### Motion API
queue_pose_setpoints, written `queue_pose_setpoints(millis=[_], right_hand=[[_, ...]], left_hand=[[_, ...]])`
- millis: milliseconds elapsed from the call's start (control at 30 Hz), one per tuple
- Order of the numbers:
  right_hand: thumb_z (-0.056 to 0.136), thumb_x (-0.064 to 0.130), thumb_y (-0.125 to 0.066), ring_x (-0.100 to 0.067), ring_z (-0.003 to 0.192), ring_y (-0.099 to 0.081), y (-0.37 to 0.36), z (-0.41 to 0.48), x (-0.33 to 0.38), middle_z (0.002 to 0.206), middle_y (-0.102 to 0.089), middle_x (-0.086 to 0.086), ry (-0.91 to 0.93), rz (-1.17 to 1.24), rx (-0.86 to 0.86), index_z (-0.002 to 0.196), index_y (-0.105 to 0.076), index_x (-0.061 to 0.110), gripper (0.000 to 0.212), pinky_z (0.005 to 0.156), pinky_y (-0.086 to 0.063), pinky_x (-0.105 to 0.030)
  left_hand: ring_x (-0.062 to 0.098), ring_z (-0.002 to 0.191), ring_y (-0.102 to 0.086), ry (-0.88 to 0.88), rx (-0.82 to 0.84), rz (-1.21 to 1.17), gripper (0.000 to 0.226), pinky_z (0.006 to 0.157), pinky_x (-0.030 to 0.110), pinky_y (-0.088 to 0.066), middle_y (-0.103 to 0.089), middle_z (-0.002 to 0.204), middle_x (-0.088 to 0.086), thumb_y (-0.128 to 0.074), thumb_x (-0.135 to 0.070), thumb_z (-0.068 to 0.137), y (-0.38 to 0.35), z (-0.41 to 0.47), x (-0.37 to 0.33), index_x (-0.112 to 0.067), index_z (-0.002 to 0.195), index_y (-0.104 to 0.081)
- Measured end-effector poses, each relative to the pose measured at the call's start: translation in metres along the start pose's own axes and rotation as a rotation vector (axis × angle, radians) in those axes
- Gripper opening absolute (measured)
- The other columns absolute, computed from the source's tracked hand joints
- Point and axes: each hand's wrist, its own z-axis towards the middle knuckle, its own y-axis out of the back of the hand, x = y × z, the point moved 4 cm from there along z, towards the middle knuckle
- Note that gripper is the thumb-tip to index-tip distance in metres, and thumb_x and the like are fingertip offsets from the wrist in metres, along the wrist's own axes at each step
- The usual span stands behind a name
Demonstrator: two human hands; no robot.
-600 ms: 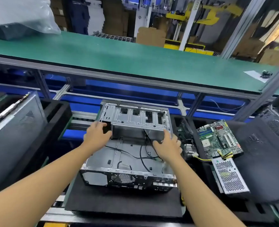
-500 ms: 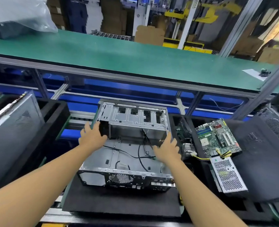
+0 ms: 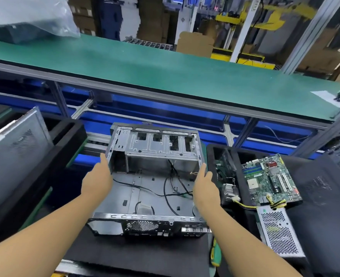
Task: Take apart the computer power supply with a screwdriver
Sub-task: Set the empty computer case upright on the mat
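An empty metal computer case [image 3: 151, 188] lies open on a black foam pad [image 3: 145, 254] in front of me, with loose black cables inside. My left hand [image 3: 97, 181] lies flat against the case's left wall with its fingers straight. Against the right wall, my right hand [image 3: 204, 185] presses the same way. The silver perforated power supply [image 3: 279, 230] sits outside the case at the right, joined by yellow-black wires to a green motherboard [image 3: 271, 180]. A green-and-yellow screwdriver handle [image 3: 215, 254] shows below my right forearm.
A grey case panel [image 3: 15, 148] leans in a black foam tray [image 3: 69, 140] at the left. A black side cover [image 3: 325, 196] lies at the right under the motherboard. Behind the case runs a green conveyor belt [image 3: 165, 66] on an aluminium frame.
My left hand slid off the drive cage corner to the left wall. My right hand came out of the case's inside to its right wall. Both sets of fingers straightened.
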Motion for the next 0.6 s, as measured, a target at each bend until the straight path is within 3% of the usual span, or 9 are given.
queue_pose_setpoints(millis=[133, 200, 367, 433, 500, 533, 600], right_hand=[[0.091, -0.002, -0.047, -0.025, 0.078, -0.061, 0.001, 0.018, 0.0, 0.152, -0.026, -0.019, 0.087, 0.025, -0.02, 0.154, 0.013, 0.008, 0.087, 0.06, -0.047, -0.031], [0.089, -0.004, -0.05, -0.027, 0.079, -0.063, 0.004, 0.03, 0.002, 0.148, -0.03, -0.019, 0.144, 0.019, -0.051, 0.154, 0.012, 0.008, 0.091, 0.058, -0.046, -0.032], [0.085, -0.01, -0.05, -0.031, 0.08, -0.067, 0.011, 0.059, 0.008, 0.151, -0.029, -0.016, 0.229, 0.043, -0.042, 0.155, 0.01, 0.014, 0.095, 0.055, -0.046, -0.033], [0.084, -0.013, -0.047, -0.033, 0.082, -0.065, 0.014, 0.072, 0.012, 0.154, -0.027, -0.014, 0.238, 0.081, -0.017, 0.155, 0.01, 0.019, 0.096, 0.057, -0.045, -0.036], [0.083, -0.014, -0.045, -0.029, 0.073, -0.06, 0.014, 0.08, 0.015, 0.149, -0.031, -0.011, 0.241, 0.115, 0.02, 0.155, 0.009, 0.023, 0.097, 0.056, -0.045, -0.037], [0.083, -0.012, -0.044, -0.026, 0.07, -0.057, 0.012, 0.082, 0.016, 0.145, -0.033, -0.009, 0.239, 0.121, 0.032, 0.155, 0.009, 0.025, 0.096, 0.056, -0.046, -0.037], [0.087, -0.002, -0.048, -0.028, 0.091, -0.059, 0.011, 0.082, 0.018, 0.147, -0.03, -0.007, 0.227, 0.077, 0.052, 0.154, 0.014, 0.024, 0.095, 0.072, -0.051, -0.041]], left_hand=[[0.022, 0.092, -0.062, 0.129, -0.031, -0.03, 0.076, 0.067, 0.027, -0.042, -0.057, 0.112, 0.005, -0.047, -0.012, 0.1, -0.002, -0.021, 0.003, -0.003, 0.156, 0.003], [0.027, 0.088, -0.06, 0.126, -0.043, 0.017, 0.077, 0.067, 0.032, -0.042, -0.057, 0.109, 0.006, -0.049, -0.014, 0.1, 0.0, -0.032, 0.0, -0.007, 0.158, 0.002], [0.032, 0.086, -0.061, 0.172, -0.017, -0.163, 0.082, 0.065, 0.037, -0.044, -0.052, 0.124, 0.008, -0.045, -0.005, 0.094, -0.005, -0.056, 0.001, -0.015, 0.158, 0.004], [0.036, 0.104, -0.06, 0.142, -0.001, -0.212, 0.081, 0.075, 0.042, -0.05, -0.04, 0.142, 0.012, -0.048, -0.009, 0.093, -0.004, -0.064, -0.002, -0.017, 0.158, 0.0], [0.04, 0.144, -0.026, 0.067, 0.003, -0.02, 0.084, 0.106, 0.042, -0.041, -0.005, 0.163, 0.018, -0.048, -0.029, 0.096, -0.005, -0.063, -0.003, -0.014, 0.158, 0.007], [0.039, 0.15, -0.006, -0.01, -0.022, 0.13, 0.086, 0.116, 0.041, -0.029, 0.01, 0.164, 0.02, -0.045, -0.039, 0.096, -0.005, -0.058, -0.005, -0.011, 0.157, 0.01], [0.036, 0.152, 0.005, -0.215, -0.092, 0.262, 0.085, 0.122, 0.043, -0.016, 0.014, 0.164, 0.017, -0.044, -0.046, 0.093, 0.002, -0.044, -0.01, -0.012, 0.158, -0.001]])
